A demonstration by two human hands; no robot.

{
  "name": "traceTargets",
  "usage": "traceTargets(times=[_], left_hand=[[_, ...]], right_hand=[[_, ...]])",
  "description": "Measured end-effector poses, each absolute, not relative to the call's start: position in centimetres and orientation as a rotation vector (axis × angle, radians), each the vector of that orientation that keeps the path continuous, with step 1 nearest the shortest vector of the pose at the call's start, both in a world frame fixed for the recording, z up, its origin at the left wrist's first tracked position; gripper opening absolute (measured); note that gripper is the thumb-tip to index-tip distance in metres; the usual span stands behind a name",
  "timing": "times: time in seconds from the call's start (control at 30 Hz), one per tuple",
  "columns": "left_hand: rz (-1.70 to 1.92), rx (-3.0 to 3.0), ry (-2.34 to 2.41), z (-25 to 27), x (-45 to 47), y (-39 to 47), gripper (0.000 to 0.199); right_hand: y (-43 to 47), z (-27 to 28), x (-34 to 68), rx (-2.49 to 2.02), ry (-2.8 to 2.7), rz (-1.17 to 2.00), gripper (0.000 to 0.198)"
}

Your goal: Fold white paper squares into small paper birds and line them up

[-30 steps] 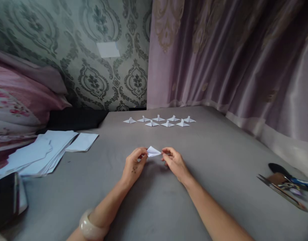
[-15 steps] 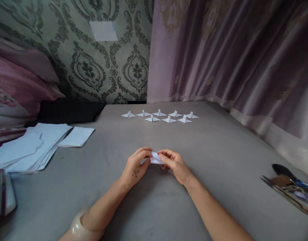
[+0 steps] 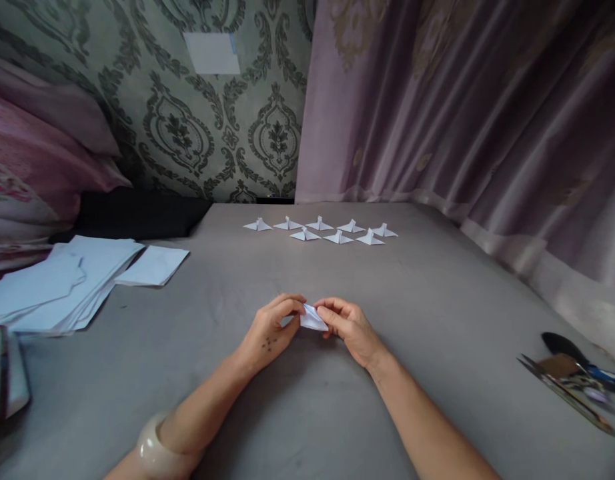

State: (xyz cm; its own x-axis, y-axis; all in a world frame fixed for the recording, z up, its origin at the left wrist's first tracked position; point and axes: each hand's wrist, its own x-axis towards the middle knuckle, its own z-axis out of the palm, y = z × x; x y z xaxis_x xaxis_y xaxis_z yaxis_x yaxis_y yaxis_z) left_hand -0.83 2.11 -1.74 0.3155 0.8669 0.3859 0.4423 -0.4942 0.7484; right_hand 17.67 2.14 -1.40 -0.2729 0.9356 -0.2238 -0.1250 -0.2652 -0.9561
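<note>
A small piece of folded white paper [image 3: 313,319] is held between both hands above the grey surface. My left hand [image 3: 275,327] pinches its left end with thumb and fingers. On the other side, my right hand [image 3: 348,328] grips the right end, thumb on top. The fingers hide both ends of the paper, and creases show on its face. Farther back, several folded white paper figures [image 3: 339,238] with pointed wings stand in two rows. A pale bangle [image 3: 160,450] circles my left forearm.
Stacked white paper sheets [image 3: 95,267] lie at left, beside a smaller stack of paper [image 3: 155,265]. At right are scissors [image 3: 562,393] and other small tools. A black cloth [image 3: 142,215] lies at the back left, and a purple curtain [image 3: 387,120] borders the right.
The folded paper's right lower corner shows slightly more between the fingers. Both hands keep their grip in nearly the same place. The camera view has shifted a little.
</note>
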Motion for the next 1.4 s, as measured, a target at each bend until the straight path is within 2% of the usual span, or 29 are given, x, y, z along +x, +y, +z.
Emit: traceTargets(times=[0.33, 0.6, 0.9, 1.03, 1.1, 1.23, 1.4], left_hand=[[1.072, 2.064, 1.113, -2.1, -1.0, 2.3, 0.019], [1.064, 2.024, 1.088, -1.9, -1.0, 2.2, 0.019], [1.119, 1.940, 1.068, -2.1, -1.1, 2.4, 0.020], [1.131, 1.875, 1.033, -2.1, -1.0, 2.4, 0.017], [1.128, 1.827, 1.015, -1.9, -0.9, 2.3, 0.016], [1.098, 1.738, 0.983, -1.0, -0.8, 1.8, 0.021], [1.028, 1.709, 0.949, -0.1, -0.6, 1.4, 0.028]], right_hand=[[2.3, -1.5, 17.7, -1.131, -1.136, 1.678, 0.029], [2.4, -1.0, 17.9, -1.070, -1.013, 1.812, 0.030], [2.5, -1.6, 17.6, -1.066, -0.984, 1.746, 0.032], [2.4, -1.6, 17.7, -1.074, -1.051, 1.741, 0.047], [2.4, -1.9, 17.7, -1.107, -1.146, 1.685, 0.042], [2.5, -2.6, 17.7, -1.227, -1.269, 1.541, 0.018], [2.6, -2.5, 17.7, -1.215, -1.224, 1.429, 0.021]])
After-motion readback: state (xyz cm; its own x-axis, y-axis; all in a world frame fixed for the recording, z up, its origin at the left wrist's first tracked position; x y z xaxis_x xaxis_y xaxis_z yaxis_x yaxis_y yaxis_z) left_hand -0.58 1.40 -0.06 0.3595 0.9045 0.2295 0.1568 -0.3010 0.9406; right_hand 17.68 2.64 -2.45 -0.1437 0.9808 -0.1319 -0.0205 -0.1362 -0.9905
